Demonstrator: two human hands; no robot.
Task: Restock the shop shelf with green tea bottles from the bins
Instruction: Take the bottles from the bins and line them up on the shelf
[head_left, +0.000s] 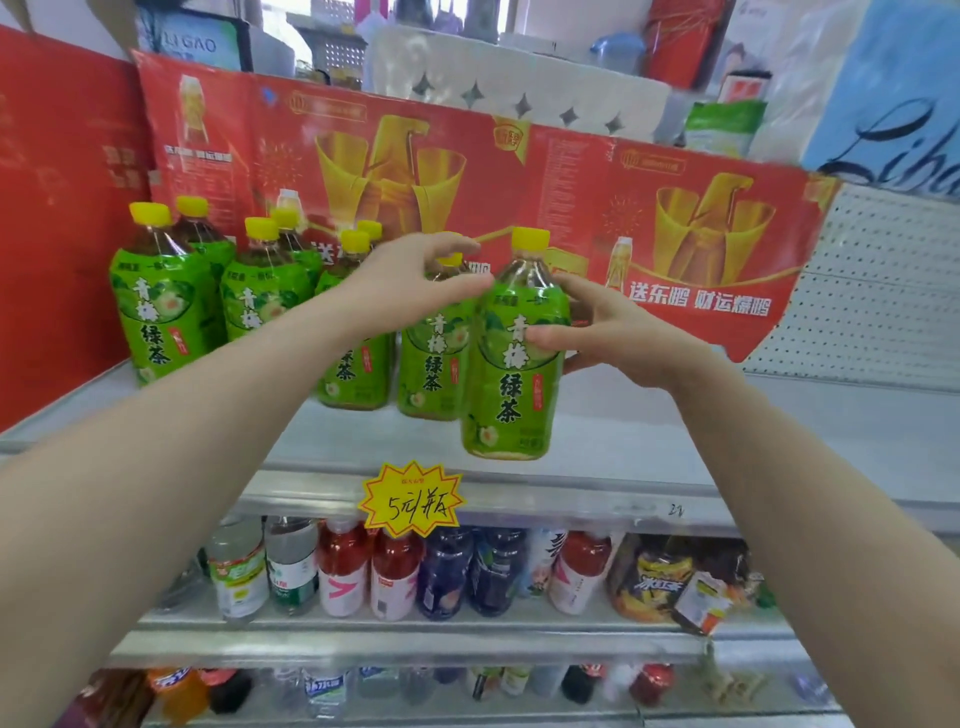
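Several green tea bottles (166, 306) with green labels and yellow caps stand on the white shelf (649, 436), from its left end to the middle. My right hand (597, 327) is wrapped around the side of one more green tea bottle (514, 364), which hangs tilted just above the shelf's front edge. My left hand (410, 280) hovers with curled, spread fingers over the top of a standing bottle (434, 364) right beside the held one; it grips nothing.
A red drink banner (519, 182) covers the shelf's back. White shelf surface lies to the right of the held bottle. A yellow price tag (412, 501) hangs on the front edge. Lower shelves hold assorted drinks (395, 571) and snack packs (654, 582).
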